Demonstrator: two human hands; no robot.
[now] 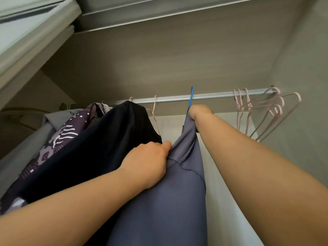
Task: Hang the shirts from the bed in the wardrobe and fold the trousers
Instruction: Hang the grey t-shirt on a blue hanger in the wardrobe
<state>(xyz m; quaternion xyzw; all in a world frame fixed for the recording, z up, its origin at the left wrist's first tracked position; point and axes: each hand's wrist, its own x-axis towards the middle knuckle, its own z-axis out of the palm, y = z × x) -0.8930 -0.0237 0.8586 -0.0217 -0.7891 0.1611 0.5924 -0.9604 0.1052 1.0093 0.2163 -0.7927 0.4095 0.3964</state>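
Note:
A grey-blue shirt [170, 201] hangs from a blue hanger [191, 96] whose hook is over the wardrobe rail [213, 96]. My right hand [198, 112] grips the hanger's neck and the shirt's collar just below the rail. My left hand [147, 162] pinches the shirt's shoulder seam lower down, beside a black shirt [106, 148]. Left of that hang a purple patterned shirt [62, 135] and a pale grey shirt [35, 139].
Several empty pink hangers [262, 110] bunch at the right end of the rail, and one more pink hanger [154, 110] hangs between the black and grey-blue shirts. The wardrobe's back wall [159, 68] and a white door panel [221, 192] lie behind.

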